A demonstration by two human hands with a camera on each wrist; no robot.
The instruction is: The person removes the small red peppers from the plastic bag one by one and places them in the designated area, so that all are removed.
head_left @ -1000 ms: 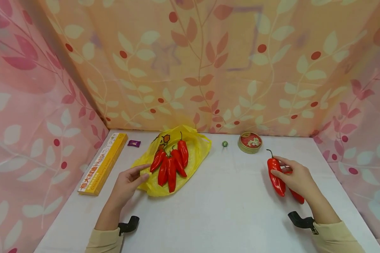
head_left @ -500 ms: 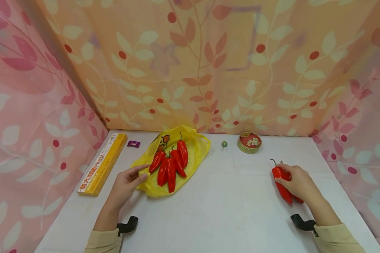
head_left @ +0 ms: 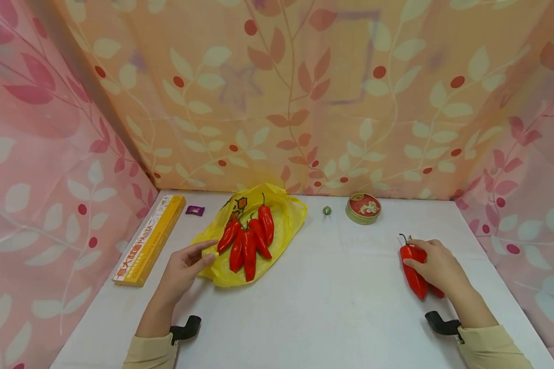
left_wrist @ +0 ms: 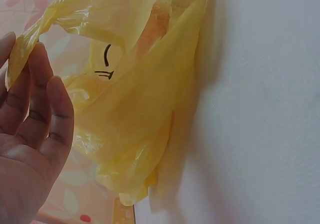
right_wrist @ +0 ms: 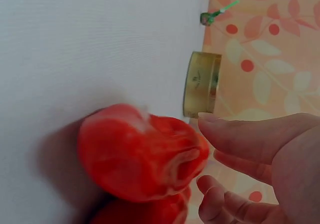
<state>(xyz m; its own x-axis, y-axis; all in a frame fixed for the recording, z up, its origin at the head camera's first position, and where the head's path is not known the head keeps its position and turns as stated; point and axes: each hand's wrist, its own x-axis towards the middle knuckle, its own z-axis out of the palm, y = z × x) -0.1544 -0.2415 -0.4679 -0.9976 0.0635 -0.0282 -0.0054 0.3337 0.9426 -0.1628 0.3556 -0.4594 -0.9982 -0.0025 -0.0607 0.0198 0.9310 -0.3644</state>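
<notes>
Lowered since a second ago, one glossy, long red pepper (head_left: pixel 414 279) sits well right of the thin yellow plastic bag (head_left: pixel 285 220), beside another red pepper (head_left: pixel 436 291); five similar peppers (head_left: pixel 249 256) lie inside the bag. My left hand (head_left: pixel 184 267) pinches its edge; my right hand (head_left: pixel 440 266) arches over the first pepper, its grip unclear to me.

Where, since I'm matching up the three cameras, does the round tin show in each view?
Head: the tin is right of centre, in front of the flowered cloth.
Left wrist: not in the picture.
Right wrist: the tin, seen side-on, is right of centre, above the right hand in the picture.
Shared landmark: the flowered cloth, at the back in head, on the left in left wrist, on the right in right wrist.
</notes>
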